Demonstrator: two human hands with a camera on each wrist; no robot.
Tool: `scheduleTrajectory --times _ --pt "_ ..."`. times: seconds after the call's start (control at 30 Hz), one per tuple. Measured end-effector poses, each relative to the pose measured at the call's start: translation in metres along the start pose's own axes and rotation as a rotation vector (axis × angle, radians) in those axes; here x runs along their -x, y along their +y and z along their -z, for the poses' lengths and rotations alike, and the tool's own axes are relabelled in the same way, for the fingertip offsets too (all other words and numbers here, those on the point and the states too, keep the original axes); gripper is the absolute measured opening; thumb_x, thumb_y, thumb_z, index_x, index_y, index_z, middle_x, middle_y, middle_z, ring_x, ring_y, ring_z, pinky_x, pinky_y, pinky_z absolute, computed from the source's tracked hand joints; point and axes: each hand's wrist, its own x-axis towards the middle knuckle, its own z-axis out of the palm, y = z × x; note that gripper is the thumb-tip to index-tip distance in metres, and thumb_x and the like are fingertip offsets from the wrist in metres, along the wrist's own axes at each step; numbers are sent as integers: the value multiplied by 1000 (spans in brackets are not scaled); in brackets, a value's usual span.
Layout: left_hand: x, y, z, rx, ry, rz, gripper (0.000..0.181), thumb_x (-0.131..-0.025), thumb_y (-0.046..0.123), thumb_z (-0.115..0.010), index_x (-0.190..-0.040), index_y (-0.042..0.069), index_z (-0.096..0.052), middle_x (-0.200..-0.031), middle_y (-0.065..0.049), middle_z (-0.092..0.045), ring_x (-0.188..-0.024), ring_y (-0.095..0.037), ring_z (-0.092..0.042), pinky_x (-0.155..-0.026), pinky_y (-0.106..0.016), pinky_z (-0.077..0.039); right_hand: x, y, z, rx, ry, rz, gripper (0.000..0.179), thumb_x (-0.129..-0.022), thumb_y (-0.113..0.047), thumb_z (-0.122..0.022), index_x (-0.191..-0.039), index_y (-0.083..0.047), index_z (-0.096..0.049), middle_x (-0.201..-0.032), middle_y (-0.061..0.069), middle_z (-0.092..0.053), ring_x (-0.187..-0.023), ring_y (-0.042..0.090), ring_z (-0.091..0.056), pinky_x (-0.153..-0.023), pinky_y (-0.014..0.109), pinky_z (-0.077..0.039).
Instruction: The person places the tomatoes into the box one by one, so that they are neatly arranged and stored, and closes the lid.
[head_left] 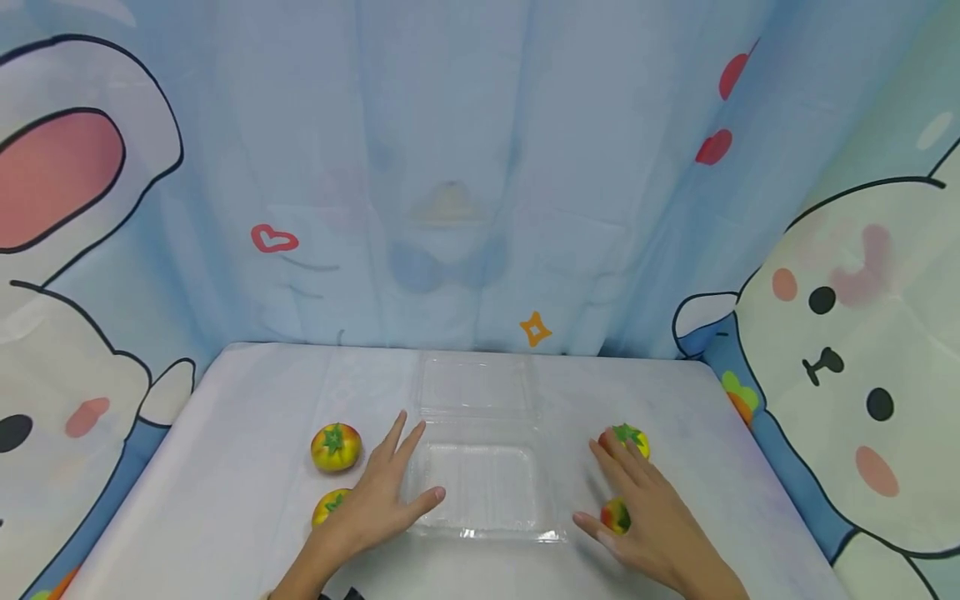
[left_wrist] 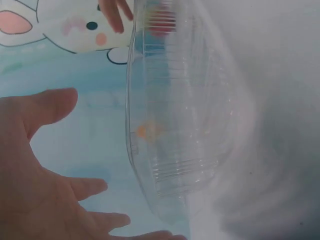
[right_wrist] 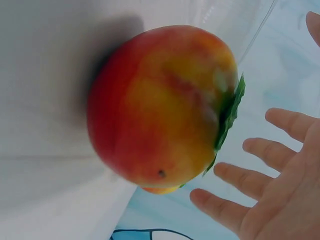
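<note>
An opened clear plastic clamshell box (head_left: 480, 487) lies mid-table, its lid (head_left: 476, 385) folded back toward the curtain. My left hand (head_left: 375, 508) hovers at the box's left side, fingers spread, holding nothing; in the left wrist view the box wall (left_wrist: 190, 110) is beside it. Left of that hand lie a yellow-red persimmon (head_left: 335, 447) and a nearer persimmon (head_left: 327, 505), partly hidden. My right hand (head_left: 648, 521) is above two more persimmons, a far one (head_left: 633, 437) and a near one (head_left: 616, 517), both partly covered. The right wrist view shows the near persimmon (right_wrist: 160, 110) apart from the extended fingers.
A white cloth covers the table (head_left: 255, 400). Behind it hangs a light blue curtain (head_left: 450, 167) with cartoon animals printed at both sides. A small dark object (head_left: 352, 594) shows at the bottom edge by the left forearm.
</note>
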Motion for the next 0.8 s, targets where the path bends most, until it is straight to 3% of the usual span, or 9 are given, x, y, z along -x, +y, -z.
scheduleTrajectory --times 0.23,0.53,0.8 --pt "2 -7 -4 72 -48 -11 100 -95 58 -71 -172 24 -16 -181 -11 6 -163 -49 -19 -121 -75 -34 10 5 -1 -39 11 -35 100 -83 -77 -72 -158 -15 -50 -171 10 -38 -148 39 -47 -110 69 -49" --pt "-2 -11 -5 165 -102 6 112 -88 46 -84 -172 23 -14 -180 -13 11 -162 -51 -18 -121 -73 -35 18 16 -2 -117 -84 -122 94 -83 -73 -76 -154 -14 -56 -162 17 -49 -138 41 -53 -105 71 -52" --pt "-3 -13 -5 233 -156 4 116 -84 40 -87 -172 20 -14 -180 -10 16 -164 -50 -13 -121 -75 -34 22 26 -6 -173 -174 -178 94 -82 -71 -77 -153 -14 -55 -158 20 -52 -134 41 -55 -106 71 -51"
